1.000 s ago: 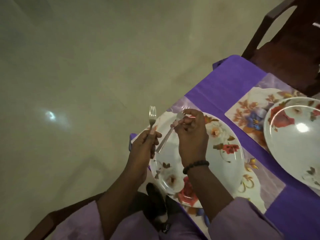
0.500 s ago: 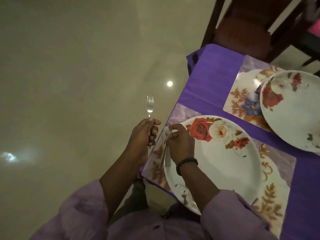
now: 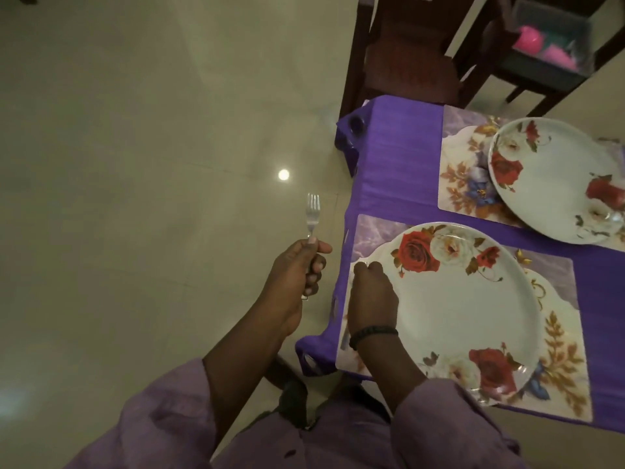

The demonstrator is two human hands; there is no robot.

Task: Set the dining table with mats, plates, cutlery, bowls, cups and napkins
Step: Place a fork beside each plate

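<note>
Left hand [image 3: 297,269] is held out over the floor [image 3: 135,164], just off the table's left edge, fingers curled round the handle of a fork [image 3: 312,211]; the fork stands upright with tines pointing away from the person, its lower handle hidden inside the fist. Right hand [image 3: 372,296] lies low at the left rim of the near plate [image 3: 456,306], over the left strip of the near mat [image 3: 372,233]. Its fingers are bent downward at the mat, and a small glint of metal shows at the fingertips; whether they pinch a piece of cutlery or merely rest there cannot be told from this view. A dark beaded bracelet [image 3: 372,333] sits on the right wrist. The near plate, white with red roses, rests on the near mat, which lies on the purple tablecloth [image 3: 399,157]. A second floral plate [image 3: 558,177] rests on a second mat [image 3: 463,177] farther along the table, well apart from both hands. Beyond the table's far end stands a dark wooden chair [image 3: 406,62]. Both forearms come out of lilac sleeves [image 3: 169,424] at the bottom of the view.
</note>
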